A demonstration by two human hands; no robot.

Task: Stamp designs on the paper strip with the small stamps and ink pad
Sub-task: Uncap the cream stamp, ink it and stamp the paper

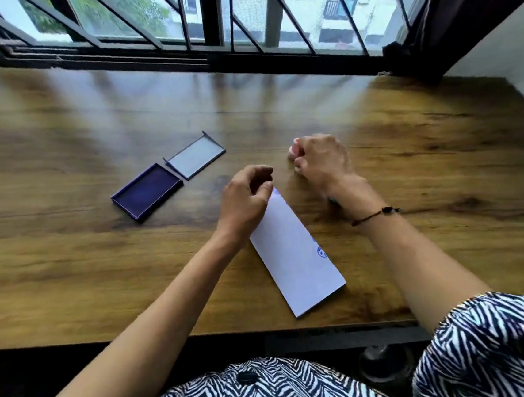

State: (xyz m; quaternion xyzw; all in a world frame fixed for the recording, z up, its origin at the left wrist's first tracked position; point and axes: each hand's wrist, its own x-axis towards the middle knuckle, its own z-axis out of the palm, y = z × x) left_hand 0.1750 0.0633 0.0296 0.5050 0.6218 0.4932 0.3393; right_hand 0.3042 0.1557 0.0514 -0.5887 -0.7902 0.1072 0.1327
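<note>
A white paper strip [295, 259] lies slanted on the wooden table, with blue stamped marks [321, 252] along its right edge and one at its far end. My left hand [245, 201] rests on the strip's far end, fingers curled and thumb against the paper. Just beyond it, my right hand [319, 159] is closed in a fist around a small pale pink stamp [294, 150], of which only bits show. The open ink pad [146, 195], dark blue, sits to the left of both hands. Something small and teal [333, 200] peeks out under my right wrist.
The ink pad's clear lid [196, 158] lies flat beside the pad, toward the window. The table [68, 265] ends at a barred window behind and a wall with a dark curtain [460, 12] at the right. The strip's near end is close to the table's front edge.
</note>
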